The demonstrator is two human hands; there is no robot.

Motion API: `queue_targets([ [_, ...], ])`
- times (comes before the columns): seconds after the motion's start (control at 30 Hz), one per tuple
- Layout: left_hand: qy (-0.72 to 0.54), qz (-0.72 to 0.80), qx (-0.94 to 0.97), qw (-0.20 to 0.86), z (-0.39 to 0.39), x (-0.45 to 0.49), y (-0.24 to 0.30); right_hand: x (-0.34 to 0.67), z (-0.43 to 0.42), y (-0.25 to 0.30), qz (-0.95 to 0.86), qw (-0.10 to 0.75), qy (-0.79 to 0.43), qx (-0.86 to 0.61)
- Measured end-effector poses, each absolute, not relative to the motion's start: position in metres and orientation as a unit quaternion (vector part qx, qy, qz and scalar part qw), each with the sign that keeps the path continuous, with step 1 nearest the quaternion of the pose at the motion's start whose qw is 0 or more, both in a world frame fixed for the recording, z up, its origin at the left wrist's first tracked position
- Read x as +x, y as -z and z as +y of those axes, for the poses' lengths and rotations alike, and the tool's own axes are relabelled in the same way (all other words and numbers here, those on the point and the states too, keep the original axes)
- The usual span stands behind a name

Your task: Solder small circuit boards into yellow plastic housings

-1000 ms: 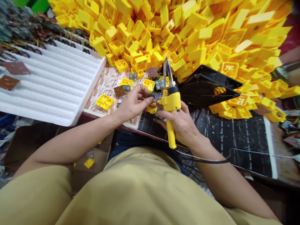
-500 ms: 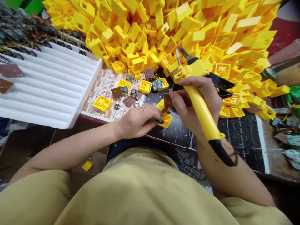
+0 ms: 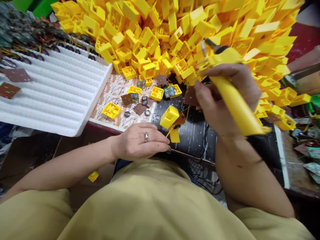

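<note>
My right hand is wrapped round a yellow soldering gun, its tip pointing up and left at the heap, and its thumb and finger also pinch a small brown circuit board. Thin wires run from that board down to a yellow plastic housing hanging over the black mat. My left hand lies at the table's near edge with its fingers pinched together; it seems to hold a thin wire, but I cannot make it out. A ring shows on one finger.
A big heap of yellow plastic housings fills the back of the table. A white ribbed foam tray lies at left with brown boards on it. Loose housings, small boards and round discs are scattered between tray and mat.
My right hand rose and moved right with the soldering gun and the brown board. The yellow housing lifted off the mat. My left hand drew back toward my body.
</note>
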State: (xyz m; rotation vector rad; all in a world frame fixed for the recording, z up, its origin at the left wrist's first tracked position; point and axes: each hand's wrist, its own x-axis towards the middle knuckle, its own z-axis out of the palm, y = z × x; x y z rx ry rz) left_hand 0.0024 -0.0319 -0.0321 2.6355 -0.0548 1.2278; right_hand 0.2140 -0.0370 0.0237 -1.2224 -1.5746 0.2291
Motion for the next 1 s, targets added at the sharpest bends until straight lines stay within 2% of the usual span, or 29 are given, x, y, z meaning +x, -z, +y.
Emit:
queue_targets([
  [0.1,-0.427,-0.004,0.880,0.210,-0.037,0.002,0.025,0.207,-0.047,-0.035,-0.629,0.592,-0.053,-0.501],
  [0.17,-0.393,0.007,0.883,0.257,-0.038,0.005,0.027,0.201,-0.047,-0.031,-0.633,0.594,-0.056,-0.494],
  [0.37,-0.298,0.118,0.911,0.259,-0.025,0.002,0.047,0.210,-0.029,0.015,-0.698,0.487,-0.201,-0.486],
  [0.43,-0.318,0.169,0.906,0.221,-0.018,-0.005,0.049,0.223,-0.035,0.024,-0.706,0.453,-0.192,-0.509],
  [0.57,-0.336,0.312,0.885,0.083,-0.004,-0.011,0.044,0.242,-0.062,0.034,-0.756,0.379,-0.074,-0.529],
  [0.73,-0.201,0.339,0.919,-0.005,0.003,0.011,0.042,0.239,-0.075,0.060,-0.800,0.323,0.060,-0.502],
  [0.9,-0.083,0.300,0.946,-0.085,0.016,0.005,0.035,0.249,-0.074,0.072,-0.809,0.305,0.050,-0.500],
  [1.0,-0.078,0.297,0.941,-0.141,0.022,-0.014,0.021,0.265,-0.084,0.069,-0.817,0.311,0.019,-0.485],
])
